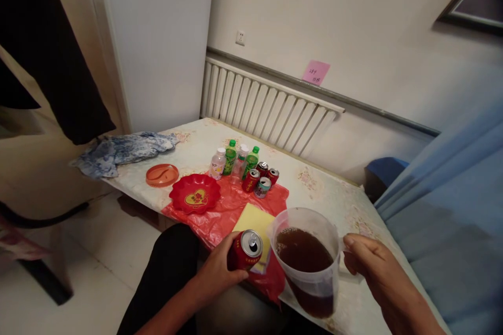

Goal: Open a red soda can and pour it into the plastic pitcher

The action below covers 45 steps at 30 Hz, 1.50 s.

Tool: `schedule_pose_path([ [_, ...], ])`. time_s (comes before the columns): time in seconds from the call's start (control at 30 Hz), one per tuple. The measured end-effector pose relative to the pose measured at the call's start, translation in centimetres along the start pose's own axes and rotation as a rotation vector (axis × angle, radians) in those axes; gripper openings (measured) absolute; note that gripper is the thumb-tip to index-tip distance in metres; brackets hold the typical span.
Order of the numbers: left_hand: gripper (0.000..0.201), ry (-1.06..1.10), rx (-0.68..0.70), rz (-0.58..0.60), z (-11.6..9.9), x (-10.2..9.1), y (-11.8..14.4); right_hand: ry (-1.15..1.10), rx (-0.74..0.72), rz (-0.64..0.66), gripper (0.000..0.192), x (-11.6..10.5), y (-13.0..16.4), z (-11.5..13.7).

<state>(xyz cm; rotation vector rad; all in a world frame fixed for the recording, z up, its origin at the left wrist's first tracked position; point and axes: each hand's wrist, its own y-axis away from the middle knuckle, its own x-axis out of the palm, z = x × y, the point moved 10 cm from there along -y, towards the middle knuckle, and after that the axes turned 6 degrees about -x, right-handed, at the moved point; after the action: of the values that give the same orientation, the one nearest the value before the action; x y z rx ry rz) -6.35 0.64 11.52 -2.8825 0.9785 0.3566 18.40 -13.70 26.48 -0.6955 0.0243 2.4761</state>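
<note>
My left hand grips an opened red drink can near the table's front edge, its top tilted toward me. Just to its right, my right hand holds the handle of a clear plastic jug part full of dark brown liquid with foam at the rim. The jug is lifted and tilted slightly. Under the can lies a yellow cloth on a red plastic sheet.
On the table stand several small bottles and several cans, a red heart-patterned dish, an orange lid and a crumpled blue cloth. A radiator runs along the wall. Blue fabric hangs at the right.
</note>
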Motion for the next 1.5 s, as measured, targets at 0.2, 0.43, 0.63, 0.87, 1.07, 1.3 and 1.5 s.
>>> schedule_pose_path([
  [0.2,0.076,0.003,0.013,0.025,0.0,0.6,0.0,0.113,-0.036,0.116,0.05,0.6,0.7,0.3],
  [0.43,0.075,0.015,0.002,0.044,-0.6,0.7,0.0,0.196,0.002,0.17,0.048,1.2,1.0,1.0],
  [0.63,0.075,0.001,0.011,0.05,-0.4,0.8,0.0,0.26,-0.021,0.217,0.048,1.7,1.0,1.1],
  [0.87,0.076,0.013,0.033,0.056,-0.2,1.0,0.0,0.288,-0.042,0.264,0.048,2.2,0.7,0.8],
  [1.07,0.076,0.007,0.026,0.048,-0.2,0.9,-0.1,0.319,-0.045,0.281,0.048,2.6,0.7,1.2],
  [1.3,0.075,0.013,0.034,0.063,-0.4,0.9,0.0,0.347,-0.051,0.295,0.047,2.7,0.7,1.4],
  [1.5,0.076,0.018,0.028,0.076,-0.4,1.0,0.1,0.354,-0.062,0.302,0.049,2.8,0.8,1.5],
])
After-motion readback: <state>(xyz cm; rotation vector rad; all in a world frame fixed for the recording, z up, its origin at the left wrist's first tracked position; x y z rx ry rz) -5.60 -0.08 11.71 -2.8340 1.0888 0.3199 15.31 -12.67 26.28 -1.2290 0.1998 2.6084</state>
